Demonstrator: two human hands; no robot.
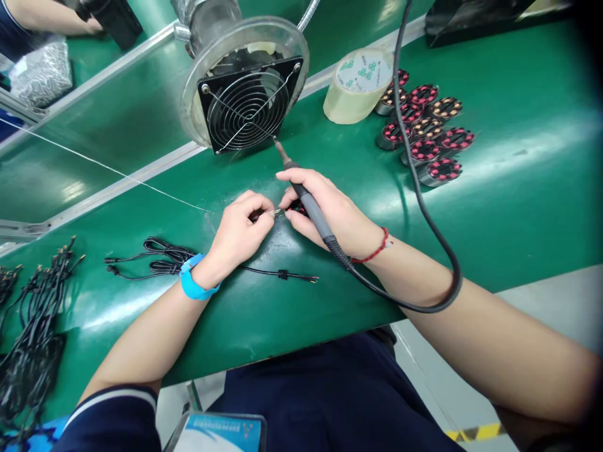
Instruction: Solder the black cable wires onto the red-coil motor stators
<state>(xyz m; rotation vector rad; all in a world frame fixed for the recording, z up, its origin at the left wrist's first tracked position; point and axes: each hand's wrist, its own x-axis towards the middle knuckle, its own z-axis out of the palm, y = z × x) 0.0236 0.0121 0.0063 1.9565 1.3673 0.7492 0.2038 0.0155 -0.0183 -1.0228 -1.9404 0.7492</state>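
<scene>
ID badge (221, 434) hung nearest cam, against navy clothing (306, 398). Bundle of blk cables (40, 314) lay far L on green bench (518, 220); coiled blk cable (164, 254) lay by L wrist. L hand (240, 229) pinched thin wire ends (277, 213) mid-bench. R hand (336, 210) gripped soldering iron (315, 213), tip up, & pinched small dark part (296, 206) w/ red bits just beside wires; contact unclear. Beyond: grilled fan (249, 116), then tape roll (351, 103) next to red/tan coil units (426, 129).
</scene>
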